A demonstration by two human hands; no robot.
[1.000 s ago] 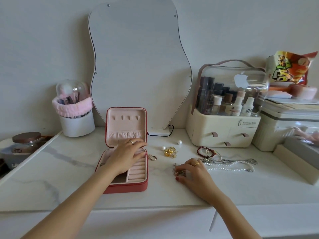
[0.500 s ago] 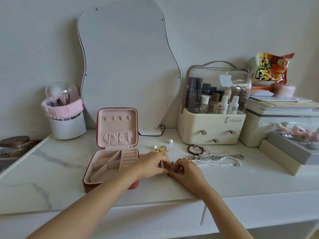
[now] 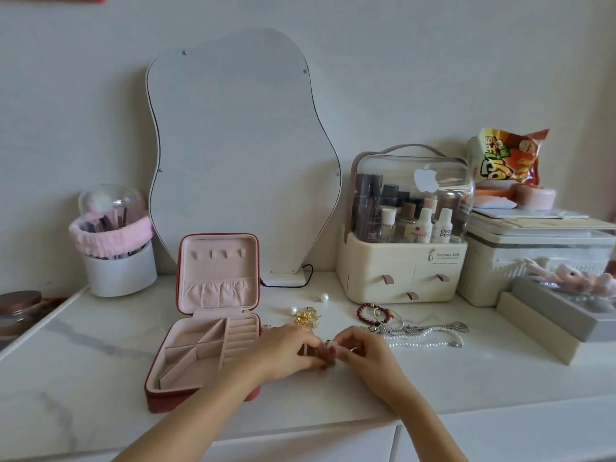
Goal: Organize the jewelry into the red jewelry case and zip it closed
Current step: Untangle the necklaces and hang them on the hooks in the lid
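Observation:
The red jewelry case (image 3: pixel 173 400) lies open on the white marble table, its pink lid upright and its compartments bare. Just right of it my left hand (image 3: pixel 286 353) and my right hand (image 3: pixel 361 356) meet, fingers curled, pinching a small piece of jewelry (image 3: pixel 328 345) between them; what it is I cannot tell. Behind my hands lie gold earrings (image 3: pixel 306 317), two loose pearls (image 3: pixel 322 297), a dark red bead bracelet (image 3: pixel 368 313), a silver chain (image 3: pixel 433 328) and a pearl necklace (image 3: pixel 420 343).
A wavy mirror (image 3: pixel 240 155) leans on the wall behind the case. A brush holder (image 3: pixel 116 258) stands at back left, a jar (image 3: pixel 18 310) at far left. A cream cosmetics organizer (image 3: pixel 403 248), stacked boxes (image 3: pixel 540 258) and a grey box (image 3: pixel 563 315) crowd the right.
My left hand left the case and came right to join my right hand on the small piece. The camera view shifted, so the case now sits further left.

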